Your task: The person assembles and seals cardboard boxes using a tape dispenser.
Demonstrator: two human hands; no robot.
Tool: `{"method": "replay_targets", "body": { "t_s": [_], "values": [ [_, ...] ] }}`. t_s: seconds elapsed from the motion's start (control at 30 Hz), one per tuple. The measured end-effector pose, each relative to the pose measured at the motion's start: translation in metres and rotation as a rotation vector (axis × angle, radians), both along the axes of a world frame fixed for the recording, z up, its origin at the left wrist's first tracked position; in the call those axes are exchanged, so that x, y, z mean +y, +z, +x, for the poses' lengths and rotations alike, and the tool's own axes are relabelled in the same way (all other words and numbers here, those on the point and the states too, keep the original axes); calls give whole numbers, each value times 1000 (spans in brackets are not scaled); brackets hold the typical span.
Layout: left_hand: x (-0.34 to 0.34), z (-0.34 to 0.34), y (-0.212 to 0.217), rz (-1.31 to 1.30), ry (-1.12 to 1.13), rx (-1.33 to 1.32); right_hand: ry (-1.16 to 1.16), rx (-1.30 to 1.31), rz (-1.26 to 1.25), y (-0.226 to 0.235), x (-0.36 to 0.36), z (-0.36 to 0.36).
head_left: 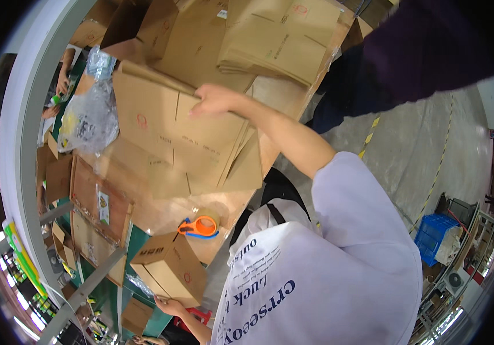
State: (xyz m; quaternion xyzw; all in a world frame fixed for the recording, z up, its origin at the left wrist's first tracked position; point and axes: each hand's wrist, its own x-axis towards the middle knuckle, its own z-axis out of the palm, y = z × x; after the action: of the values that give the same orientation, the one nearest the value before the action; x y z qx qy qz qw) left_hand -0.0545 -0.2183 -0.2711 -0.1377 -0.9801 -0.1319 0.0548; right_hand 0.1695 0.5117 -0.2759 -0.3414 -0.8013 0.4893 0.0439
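My right hand (217, 100) reaches across the workbench with its fingers closed on the upper edge of a flattened cardboard box (160, 118). This sheet leans over more flat cartons, whose edges show beneath it. Low in the view, my left hand (170, 306) grips the bottom edge of a made-up cardboard box (169, 270); its thumb and fingers are partly hidden. Between the flat cartons and that box lies an orange tape dispenser (202, 226) with a roll of tape, on the bench top.
A pile of flat cartons (284, 37) lies at the far side, beside an open carton (143, 29). A clear plastic bag (90, 118) sits at the bench's left edge. Someone in dark clothing (396, 57) stands far right. Another person's hands (61, 85) work at left. A blue crate (434, 237) stands right.
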Motion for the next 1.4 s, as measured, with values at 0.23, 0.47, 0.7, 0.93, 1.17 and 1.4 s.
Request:
{"method": "replay_targets", "body": {
  "t_s": [0.23,0.47,0.7,0.93,1.17,1.4],
  "values": [
    [63,-13,30,223,-55,-95,-492,497,-245,73,-63,69],
    [81,-25,27,365,-290,-314,-978,789,-247,114,-114,66],
    [89,-15,32,313,-403,-307,-1189,851,-126,102,-182,52],
    [76,-20,22,298,-492,-195,-1283,808,-91,44,-259,25],
    [76,-18,19,317,-490,-232,-1505,1055,-421,10,-308,-72],
    [71,-10,19,292,-511,-184,-1259,847,-1319,-68,-318,-143]
  ]
}}
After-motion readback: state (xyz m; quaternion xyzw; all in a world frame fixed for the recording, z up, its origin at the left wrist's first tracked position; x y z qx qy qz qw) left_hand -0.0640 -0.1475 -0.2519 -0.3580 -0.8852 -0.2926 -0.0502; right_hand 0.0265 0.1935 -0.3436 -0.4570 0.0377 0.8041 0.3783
